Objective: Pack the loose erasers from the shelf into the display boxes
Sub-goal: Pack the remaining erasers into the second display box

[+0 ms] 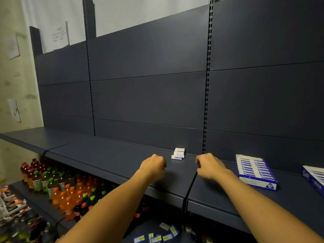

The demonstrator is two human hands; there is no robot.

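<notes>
A small stack of loose white erasers point(178, 153) stands near the back of the dark shelf point(108, 160). My left hand point(154, 167) hovers just left of the stack, fingers curled. My right hand point(210, 166) is just right of the stack, fingers curled too. Whether either hand holds anything is hidden by the curled fingers. A blue and white display box point(255, 171) filled with rows of erasers lies further right on the shelf. A second display box point(314, 178) is cut off by the right edge.
The dark back panel point(149, 95) rises behind the shelf. Below on the left stand several drink bottles point(63, 188). Small blue and white packs point(157, 236) lie on a lower shelf. Snack packets point(10, 202) sit at far left.
</notes>
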